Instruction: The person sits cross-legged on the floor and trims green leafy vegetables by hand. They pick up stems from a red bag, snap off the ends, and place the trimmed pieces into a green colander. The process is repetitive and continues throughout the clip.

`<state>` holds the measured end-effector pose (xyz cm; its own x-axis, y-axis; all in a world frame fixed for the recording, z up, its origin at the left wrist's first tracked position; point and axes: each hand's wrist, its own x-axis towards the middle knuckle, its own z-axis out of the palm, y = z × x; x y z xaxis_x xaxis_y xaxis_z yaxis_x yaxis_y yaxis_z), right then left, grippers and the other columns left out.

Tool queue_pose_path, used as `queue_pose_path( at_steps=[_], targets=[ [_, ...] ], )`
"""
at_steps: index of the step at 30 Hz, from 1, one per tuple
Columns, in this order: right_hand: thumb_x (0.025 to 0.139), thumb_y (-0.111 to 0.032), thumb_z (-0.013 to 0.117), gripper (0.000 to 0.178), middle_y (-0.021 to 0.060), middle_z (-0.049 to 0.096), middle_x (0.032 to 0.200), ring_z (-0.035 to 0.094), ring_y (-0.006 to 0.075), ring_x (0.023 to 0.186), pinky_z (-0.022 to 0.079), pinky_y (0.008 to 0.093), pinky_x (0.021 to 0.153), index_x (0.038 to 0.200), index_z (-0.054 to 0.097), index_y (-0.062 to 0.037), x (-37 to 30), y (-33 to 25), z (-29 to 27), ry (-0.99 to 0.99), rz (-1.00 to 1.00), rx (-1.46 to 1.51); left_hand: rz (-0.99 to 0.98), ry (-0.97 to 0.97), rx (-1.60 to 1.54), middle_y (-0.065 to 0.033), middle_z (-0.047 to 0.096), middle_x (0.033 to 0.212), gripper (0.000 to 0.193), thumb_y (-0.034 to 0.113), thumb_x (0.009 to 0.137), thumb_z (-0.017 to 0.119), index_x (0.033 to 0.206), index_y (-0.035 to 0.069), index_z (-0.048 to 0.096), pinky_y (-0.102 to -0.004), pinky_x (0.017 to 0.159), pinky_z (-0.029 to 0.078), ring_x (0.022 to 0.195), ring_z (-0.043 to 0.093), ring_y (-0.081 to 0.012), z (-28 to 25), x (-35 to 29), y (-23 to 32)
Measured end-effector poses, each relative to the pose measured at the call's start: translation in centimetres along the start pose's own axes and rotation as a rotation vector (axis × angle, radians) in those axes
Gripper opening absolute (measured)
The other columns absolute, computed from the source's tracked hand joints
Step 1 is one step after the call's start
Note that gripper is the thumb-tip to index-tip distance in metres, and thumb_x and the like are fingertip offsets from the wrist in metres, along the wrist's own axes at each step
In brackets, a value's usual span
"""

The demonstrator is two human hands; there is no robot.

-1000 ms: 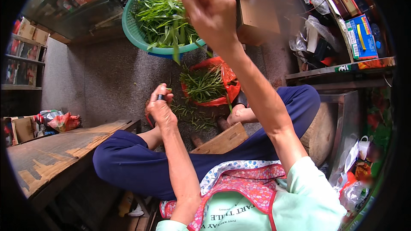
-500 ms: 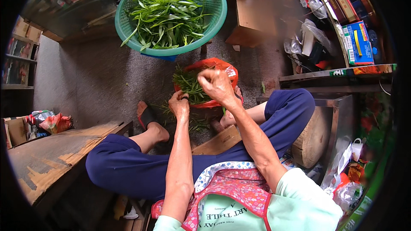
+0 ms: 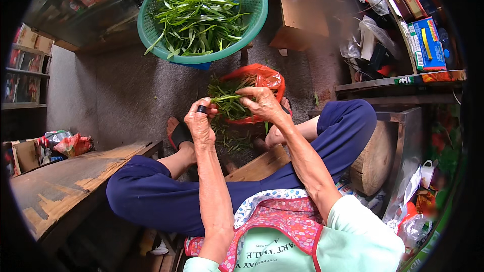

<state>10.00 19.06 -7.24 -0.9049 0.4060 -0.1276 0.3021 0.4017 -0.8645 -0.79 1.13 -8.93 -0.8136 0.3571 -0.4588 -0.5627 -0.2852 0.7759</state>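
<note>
My left hand (image 3: 199, 121), a black band round one finger, is closed on a green vegetable stem (image 3: 225, 98). Across from it, my right hand (image 3: 264, 105) pinches the same stem's other end between thumb and fingers. Both hands are above a red plastic bag (image 3: 271, 77) on the floor, its mouth spread around cut stems and leafy greens (image 3: 222, 88). More scraps of green (image 3: 233, 140) lie on the floor just below the bag. Beyond it stands a teal perforated basket (image 3: 261, 17), heaped with long-leaved greens (image 3: 201, 17).
A wooden block (image 3: 259, 165) sits between my legs. To the left is a worn wooden board (image 3: 70, 179); at the right, a cluttered shelf (image 3: 398, 83) and a round log (image 3: 374, 161). A brown box (image 3: 300, 15) stands beside the basket.
My right hand has come down and turned from a raised, blurred fist to a pinch on the stem. My left hand has shifted slightly left and up, lifting the stem.
</note>
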Motion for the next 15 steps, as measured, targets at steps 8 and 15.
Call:
queue_pose_path(
  at_steps=[8, 15],
  targets=[
    [0.091, -0.010, 0.070, 0.019, 0.0037, 0.072, 0.083, 0.064, 0.0065, 0.077, 0.053, 0.0235, 0.069, 0.106, 0.073, 0.0012, -1.6, -4.9, -4.6, -0.082, 0.074, 0.313, -0.142, -0.123, -0.198, -0.0063, 0.067, 0.088, 0.022, 0.008, 0.086, 0.073, 0.106, 0.001, 0.066, -0.0240, 0.060, 0.050, 0.069, 0.064, -0.0129, 2.8, -2.1, 5.3],
    [0.077, -0.003, 0.069, 0.009, 0.0122, 0.067, 0.075, 0.068, 0.0274, 0.068, 0.054, 0.0343, 0.062, 0.086, 0.071, -0.0023, -2.4, -7.5, -5.2, 0.190, -0.368, -0.301, -0.172, -0.164, -0.012, -0.0059, 0.069, 0.082, 0.017, 0.006, 0.088, 0.072, 0.103, 0.000, 0.068, -0.0179, 0.057, 0.050, 0.065, 0.063, -0.0084, 2.8, -3.2, 7.5]
  ],
)
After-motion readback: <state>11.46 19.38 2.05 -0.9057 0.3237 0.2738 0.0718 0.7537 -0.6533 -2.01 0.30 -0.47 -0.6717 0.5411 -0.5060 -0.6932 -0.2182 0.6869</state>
